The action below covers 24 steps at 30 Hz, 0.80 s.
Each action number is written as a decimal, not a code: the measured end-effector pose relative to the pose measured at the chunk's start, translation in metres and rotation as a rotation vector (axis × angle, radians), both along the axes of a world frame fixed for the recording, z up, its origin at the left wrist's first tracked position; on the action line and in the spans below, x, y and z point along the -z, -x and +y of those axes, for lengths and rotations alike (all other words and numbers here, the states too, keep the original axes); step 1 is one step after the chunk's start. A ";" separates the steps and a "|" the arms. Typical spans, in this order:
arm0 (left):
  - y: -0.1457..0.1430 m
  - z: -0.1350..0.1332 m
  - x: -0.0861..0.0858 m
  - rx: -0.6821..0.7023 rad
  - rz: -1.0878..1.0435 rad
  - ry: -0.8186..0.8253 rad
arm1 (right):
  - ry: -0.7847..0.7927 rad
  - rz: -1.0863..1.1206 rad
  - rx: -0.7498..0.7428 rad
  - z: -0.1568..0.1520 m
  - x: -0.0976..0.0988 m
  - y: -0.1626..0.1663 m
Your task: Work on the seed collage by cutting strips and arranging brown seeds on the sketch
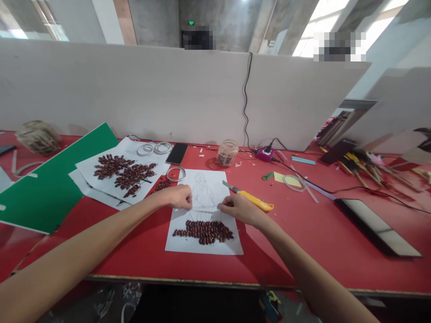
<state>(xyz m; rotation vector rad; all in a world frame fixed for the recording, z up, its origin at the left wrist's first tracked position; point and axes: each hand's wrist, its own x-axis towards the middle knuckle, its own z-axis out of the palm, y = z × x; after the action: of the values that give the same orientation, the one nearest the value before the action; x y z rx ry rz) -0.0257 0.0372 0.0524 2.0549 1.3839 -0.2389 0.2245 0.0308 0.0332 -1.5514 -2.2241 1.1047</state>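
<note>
A white sheet (205,244) with a faint line drawing of a figure lies on the red table (303,242). Rows of dark brown seeds (204,231) cover its lower part. My left hand (178,196) rests closed at the sheet's left edge, and my right hand (237,208) is closed at its right edge. A thin strip, perhaps tape (205,210), stretches between the two hands across the drawing. Each hand pinches one end of it. A yellow utility knife (251,197) lies just behind my right hand.
Left: green board (50,184), sheets with a seed picture (124,172), tape rings (153,148), a black phone (177,153), a small pile of loose seeds (163,184). A jar of seeds (227,152) stands behind. Right: cables, a charger (265,154), a dark tablet (380,226), tools.
</note>
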 end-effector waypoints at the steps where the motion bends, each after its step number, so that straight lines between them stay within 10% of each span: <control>1: 0.000 -0.001 0.000 -0.004 -0.001 0.000 | -0.003 -0.002 0.003 0.000 0.000 0.000; 24: -0.002 0.000 0.003 -0.014 -0.009 -0.025 | -0.034 -0.013 0.004 0.000 0.003 -0.002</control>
<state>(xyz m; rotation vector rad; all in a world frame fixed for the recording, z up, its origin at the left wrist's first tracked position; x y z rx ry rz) -0.0238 0.0374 0.0489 2.0636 1.4019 -0.2072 0.2262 0.0305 0.0300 -1.5533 -2.2352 1.0524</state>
